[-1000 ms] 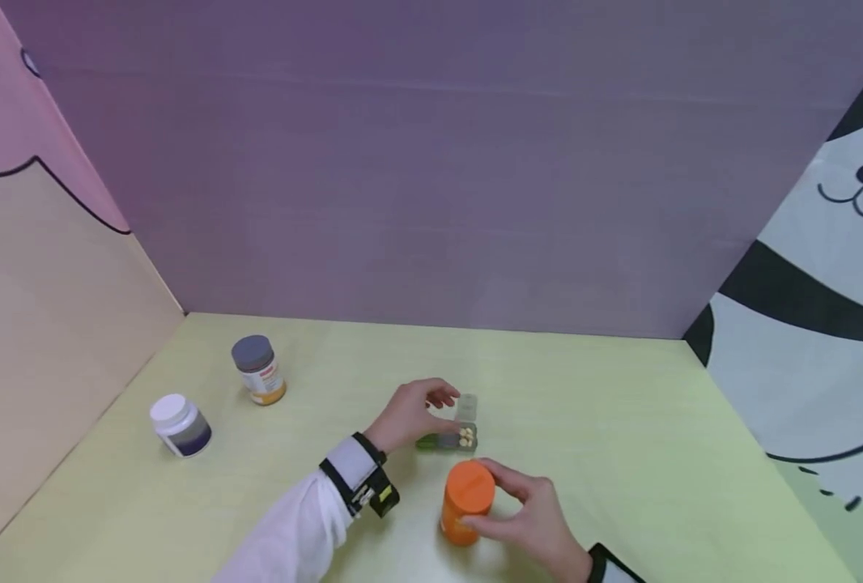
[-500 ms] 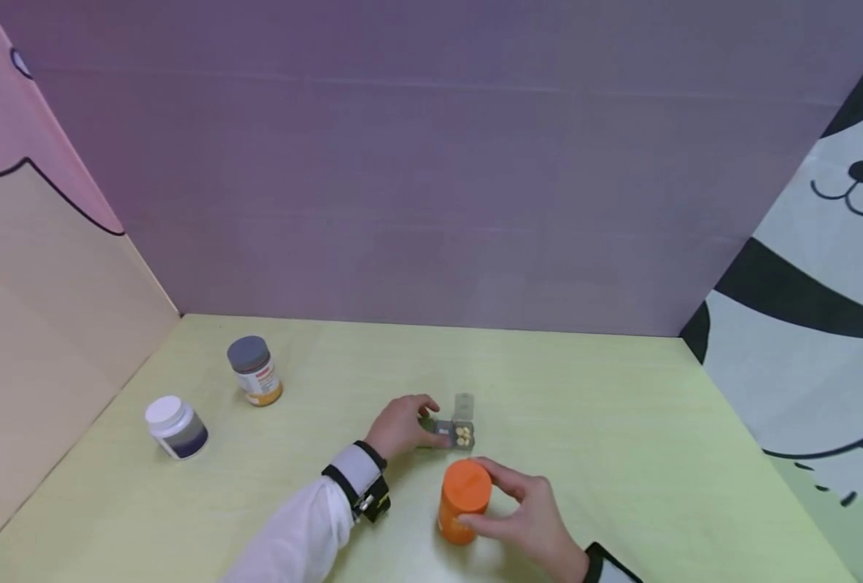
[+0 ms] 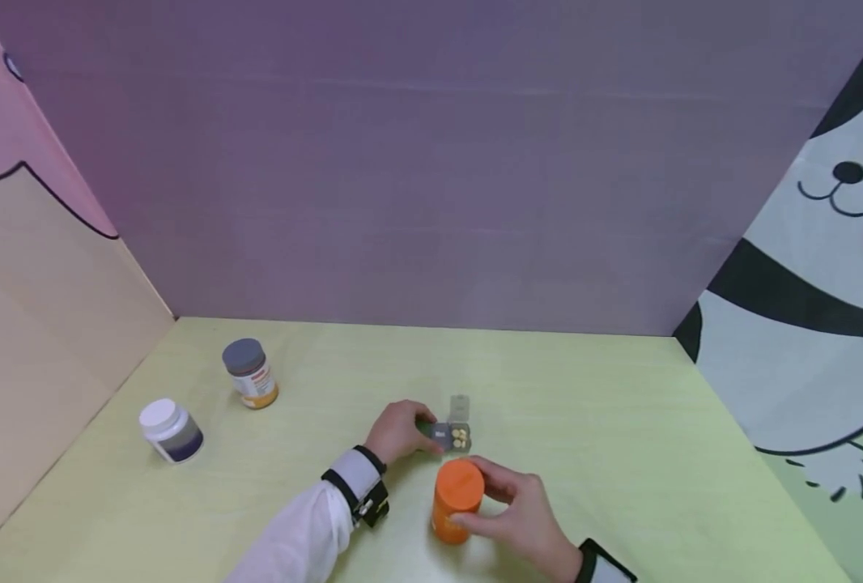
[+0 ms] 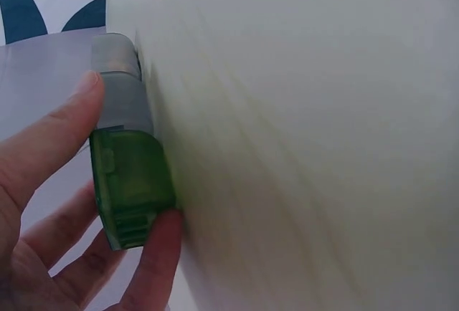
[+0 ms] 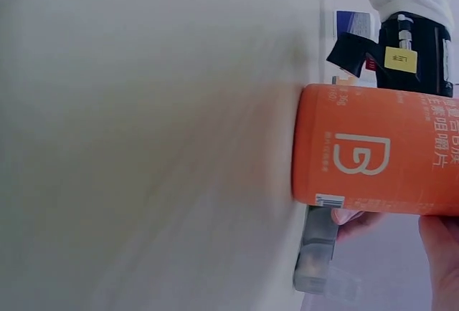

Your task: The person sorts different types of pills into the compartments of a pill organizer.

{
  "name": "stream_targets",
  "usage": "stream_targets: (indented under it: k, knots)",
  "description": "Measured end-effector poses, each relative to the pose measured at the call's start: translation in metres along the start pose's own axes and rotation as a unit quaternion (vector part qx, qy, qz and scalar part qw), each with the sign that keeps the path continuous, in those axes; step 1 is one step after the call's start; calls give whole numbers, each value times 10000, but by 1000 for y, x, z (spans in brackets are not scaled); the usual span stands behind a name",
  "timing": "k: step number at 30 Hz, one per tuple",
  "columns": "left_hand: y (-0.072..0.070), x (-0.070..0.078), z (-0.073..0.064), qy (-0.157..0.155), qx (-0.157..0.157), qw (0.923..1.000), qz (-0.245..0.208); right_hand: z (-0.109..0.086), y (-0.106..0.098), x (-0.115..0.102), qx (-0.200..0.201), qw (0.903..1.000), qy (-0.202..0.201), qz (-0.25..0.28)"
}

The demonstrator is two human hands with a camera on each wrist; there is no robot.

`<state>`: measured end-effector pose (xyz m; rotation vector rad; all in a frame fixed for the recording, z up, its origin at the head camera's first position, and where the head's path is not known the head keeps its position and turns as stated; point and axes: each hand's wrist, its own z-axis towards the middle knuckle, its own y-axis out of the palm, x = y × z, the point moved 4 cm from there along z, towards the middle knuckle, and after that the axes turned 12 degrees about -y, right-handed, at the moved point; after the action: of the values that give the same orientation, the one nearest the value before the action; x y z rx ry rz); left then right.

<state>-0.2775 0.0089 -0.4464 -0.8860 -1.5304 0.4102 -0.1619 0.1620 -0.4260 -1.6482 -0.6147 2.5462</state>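
Note:
My left hand (image 3: pixel 401 433) holds the left end of a small pill organizer (image 3: pixel 442 436), its thumb on the near side. In the left wrist view the organizer's green compartment (image 4: pixel 136 175) and grey ones (image 4: pixel 123 101) lie between the thumb and fingers. The right-end compartment has its clear lid (image 3: pixel 460 407) raised, and pale yellow tablets (image 3: pixel 460 438) show inside. Just in front, my right hand (image 3: pixel 515 510) grips an upright orange bottle (image 3: pixel 449 518) with an orange cap (image 3: pixel 460 483). Printed lettering shows on it in the right wrist view, where its base meets the table.
A white bottle with a dark purple lower part (image 3: pixel 172 433) stands at the left of the pale yellow table (image 3: pixel 584 405). Behind it is a grey-capped bottle with an orange base (image 3: pixel 252 376). A purple panel (image 3: pixel 431 202) rises at the table's back edge.
My left hand has moved left from over the organizer's open compartment to its left end and taken hold there. The right hand keeps its grip on the orange bottle.

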Motion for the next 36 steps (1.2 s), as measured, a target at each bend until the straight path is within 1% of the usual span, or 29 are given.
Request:
stream_targets:
  k: [3, 6, 10, 13, 16, 19, 21, 22, 25, 28, 29, 31, 32, 35, 36]
  knots:
    - [0, -2, 0, -53, 51, 10000, -11, 4, -2, -3, -121, 9999, 33, -56]
    - [-1, -2, 0, -93, 77, 9999, -17, 13, -10, -8, -30, 9998, -181, -112]
    - [0, -2, 1, -221, 57, 9997, 14, 31, -32, -18, 432, 9962, -713, -264]
    - [-1, -2, 1, -257, 57, 9996, 50, 44, -53, -25, 805, 9911, -933, -504]
    - [-2, -2, 0, -261, 62, 9996, 43, 55, -76, -31, 1205, 9851, -889, -841]
    - [-1, -1, 0, -287, 60, 9996, 2, 64, -101, -31, 1564, 9777, -809, -1148]
    - [0, -1, 0, -282, 53, 9996, -16, 68, -117, -27, 1752, 9748, -762, -1155]
    - [-1, -1, 0, -290, 50, 9996, -30, 72, -129, -5, 1762, 9762, -897, -896]
    - [-1, -2, -1, -316, 37, 9995, -57, 76, -144, 2, 1928, 9729, -861, -942]
    - [-1, -2, -2, -385, 20, 9992, -86, 77, -155, 12, 2065, 9702, -606, -1118]
    - [-1, -2, -2, -397, 18, 9992, -83, 75, -154, -3, 2150, 9652, -351, -1448]
    - [-1, -2, -2, -411, 12, 9991, -83, 74, -165, 19, 2167, 9639, -84, -1545]
    - [-1, -2, -2, -411, 9, 9991, -84, 73, -173, 37, 2237, 9618, 27, -1581]
    - [-1, -2, -2, -397, 18, 9992, -100, 71, -205, 110, 2359, 9526, 207, -1912]
    - [-1, -2, -2, -394, 26, 9992, -97, 70, -215, 133, 2348, 9510, 238, -1999]
